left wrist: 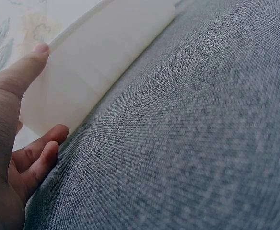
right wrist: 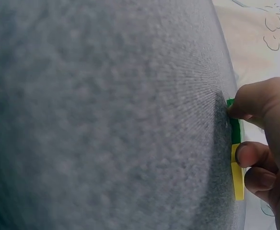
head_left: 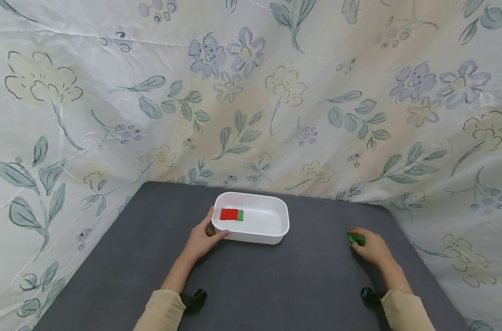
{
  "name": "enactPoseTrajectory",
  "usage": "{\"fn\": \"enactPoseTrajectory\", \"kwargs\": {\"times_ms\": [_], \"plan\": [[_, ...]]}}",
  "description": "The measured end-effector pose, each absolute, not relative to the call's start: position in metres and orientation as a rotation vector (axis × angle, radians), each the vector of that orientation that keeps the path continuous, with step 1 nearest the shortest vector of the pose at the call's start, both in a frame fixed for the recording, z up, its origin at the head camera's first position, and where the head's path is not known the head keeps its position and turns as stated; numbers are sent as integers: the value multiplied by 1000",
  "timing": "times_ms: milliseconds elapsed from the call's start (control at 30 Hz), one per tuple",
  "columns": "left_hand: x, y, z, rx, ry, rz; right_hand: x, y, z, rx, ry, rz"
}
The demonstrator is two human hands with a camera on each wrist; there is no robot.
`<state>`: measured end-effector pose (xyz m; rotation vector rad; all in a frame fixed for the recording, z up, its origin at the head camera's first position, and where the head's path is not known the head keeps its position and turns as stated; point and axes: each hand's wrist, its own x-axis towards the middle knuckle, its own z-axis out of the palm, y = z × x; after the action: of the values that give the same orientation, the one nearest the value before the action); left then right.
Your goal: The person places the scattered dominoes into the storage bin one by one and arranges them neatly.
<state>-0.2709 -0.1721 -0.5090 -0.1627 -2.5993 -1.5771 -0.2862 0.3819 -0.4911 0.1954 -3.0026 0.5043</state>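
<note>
A white rectangular tray (head_left: 255, 238) stands on the dark tabletop, with red blocks (head_left: 228, 214) and a small green block (head_left: 240, 215) inside near its left end. My left hand (head_left: 201, 239) grips the tray's left end, the thumb over the near rim and a finger up the left side. In the left wrist view the fingers (left wrist: 44, 148) curl at the foot of the tray wall. Out to the right, my right hand (head_left: 372, 246) pinches a green block (right wrist: 235, 129) low at the table. A yellow block (right wrist: 238, 179) lies beside it under the other fingers, hidden in the head view.
The dark grey cloth tabletop (head_left: 300, 285) extends around the tray and between both hands. A flowered curtain (head_left: 251, 101) hangs behind the table and along its sides. Dark bands with small black devices (head_left: 194, 299) sit at both wrists.
</note>
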Motion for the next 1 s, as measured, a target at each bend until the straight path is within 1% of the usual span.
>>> {"fn": "enactPoseTrajectory", "kwargs": {"times_ms": [1000], "plan": [[-271, -171, -507, -141, -2608, -1586, -291, 390, -494, 209, -2971, 574]]}}
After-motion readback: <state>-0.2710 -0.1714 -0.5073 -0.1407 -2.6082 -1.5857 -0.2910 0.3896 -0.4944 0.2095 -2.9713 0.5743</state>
